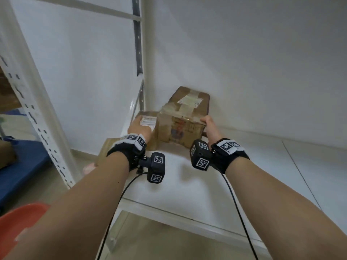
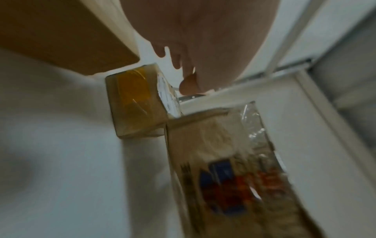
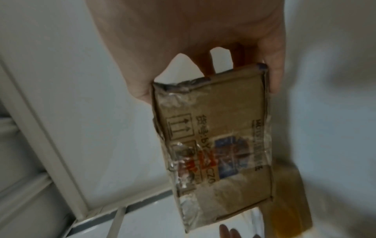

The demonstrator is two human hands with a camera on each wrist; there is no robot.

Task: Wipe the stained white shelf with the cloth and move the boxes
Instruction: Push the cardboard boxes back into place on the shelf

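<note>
Boxes mid-frame on the white shelf (image 1: 180, 177): my right hand (image 1: 210, 128) grips the large box (image 1: 180, 126); my left hand (image 1: 139, 127) reaches the small box (image 1: 148, 121), grasp unclear.

- The larger box (image 1: 185, 117) is sitting on the shelf (image 1: 187, 188), far back against the rear wall (image 1: 244, 62).
- The smaller box (image 1: 148, 121) is sitting just to its left, touching it, beside the shelf's corner post (image 1: 139, 53).
- The left hand (image 1: 139, 128) is resting on the smaller box's top; the right hand (image 1: 211, 128) is gripping the larger box's near right corner.
- A flat cardboard piece (image 1: 105, 151) is lying left of the shelf, lower down, under the left wrist.
- The front upright (image 1: 35, 113) is standing further left, nearer the person.
</note>
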